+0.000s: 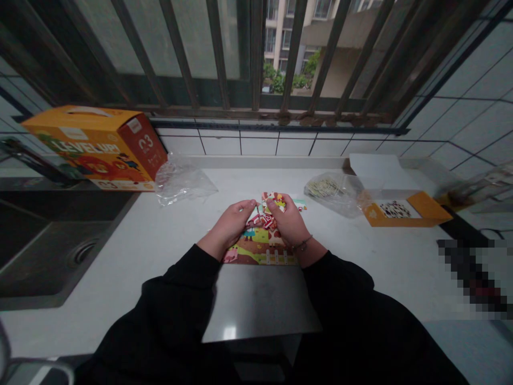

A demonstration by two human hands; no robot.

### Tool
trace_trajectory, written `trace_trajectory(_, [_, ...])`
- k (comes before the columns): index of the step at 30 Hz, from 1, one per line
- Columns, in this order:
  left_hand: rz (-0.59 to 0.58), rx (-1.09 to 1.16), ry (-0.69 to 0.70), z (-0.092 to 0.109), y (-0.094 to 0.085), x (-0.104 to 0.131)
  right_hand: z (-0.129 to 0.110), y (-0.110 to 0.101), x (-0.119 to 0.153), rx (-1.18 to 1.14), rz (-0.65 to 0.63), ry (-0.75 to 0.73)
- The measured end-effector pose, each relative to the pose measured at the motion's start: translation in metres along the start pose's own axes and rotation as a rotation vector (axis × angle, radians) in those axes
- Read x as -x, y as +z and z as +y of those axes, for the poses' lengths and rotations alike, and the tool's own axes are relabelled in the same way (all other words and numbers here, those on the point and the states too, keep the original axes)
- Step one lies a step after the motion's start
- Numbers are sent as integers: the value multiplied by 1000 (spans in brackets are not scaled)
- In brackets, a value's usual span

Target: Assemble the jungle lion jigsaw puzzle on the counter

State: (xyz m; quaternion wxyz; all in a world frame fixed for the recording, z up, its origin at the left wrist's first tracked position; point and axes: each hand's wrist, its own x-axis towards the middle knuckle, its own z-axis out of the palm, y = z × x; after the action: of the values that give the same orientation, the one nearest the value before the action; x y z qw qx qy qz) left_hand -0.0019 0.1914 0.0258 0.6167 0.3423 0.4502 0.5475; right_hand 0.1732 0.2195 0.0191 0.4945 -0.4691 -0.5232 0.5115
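A colourful farm-scene picture board (256, 250), with a fence and a pink pig, lies on the white counter under both hands. My right hand (292, 224) is closed on several small printed puzzle pieces (279, 202), with the thumb on top. Thumb and fingers of my left hand (230, 223) are pinched together beside them, on what looks like one thin piece seen edge-on. More red-and-white pieces (266, 220) show between the hands, above the board; whether they are held or lying there I cannot tell. The fingers partly hide the board's far side.
An orange carton (96, 144) stands at back left beside a crumpled clear bag (182, 182) and a dark sink (36, 246). At right lie a clear bag of pieces (331, 187) and an open orange box (428, 208). A metal plate (262, 302) lies at the front edge.
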Motion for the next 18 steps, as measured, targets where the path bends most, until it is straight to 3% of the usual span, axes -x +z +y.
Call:
trace_trajectory(5, [169,-10,9,2,-2,-7,-5,-3,1,-19,128,-88])
trace_trajectory(10, [224,39,76,-9,16,-4,-8,8,10,153,-94,-186])
trace_trajectory(14, [239,127,110,-19,33,-4,-6,16,13,316,-125,-325])
trace_trajectory(18, [239,98,201,-19,32,-2,-5,10,11,280,-216,-346])
